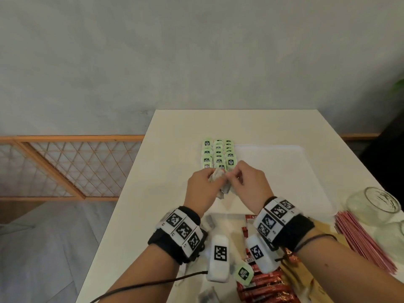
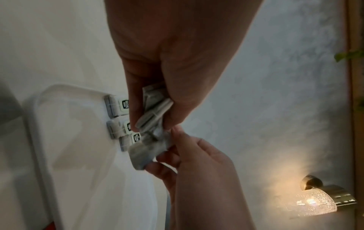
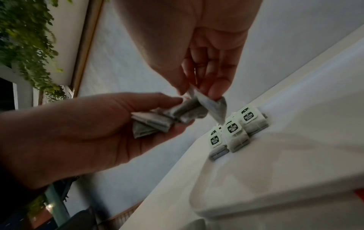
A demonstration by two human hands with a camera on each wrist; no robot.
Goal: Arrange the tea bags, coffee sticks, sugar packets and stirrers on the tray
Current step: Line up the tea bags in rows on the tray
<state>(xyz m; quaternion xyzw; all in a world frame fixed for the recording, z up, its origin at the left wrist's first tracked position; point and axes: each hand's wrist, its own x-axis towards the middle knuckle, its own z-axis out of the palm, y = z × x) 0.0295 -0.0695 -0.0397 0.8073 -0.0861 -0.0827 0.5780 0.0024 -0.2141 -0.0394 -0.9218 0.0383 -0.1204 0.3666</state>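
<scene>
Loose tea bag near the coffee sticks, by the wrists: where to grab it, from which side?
Pinch the green tag of the loose tea bag by its edges, coming from above. It lies face up, while the red coffee sticks crowd its right side. Both hands are busy with other tea bags.

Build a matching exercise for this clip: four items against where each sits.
Items:
1. tea bags in rows
2. bunch of tea bags
3. coffee sticks
4. glass jar

Places:
A. near table edge, under the wrists
B. tray's far left corner
C. on its side, right of the tray
D. in the left hand

Pairs: 1-B, 2-D, 3-A, 4-C
</scene>
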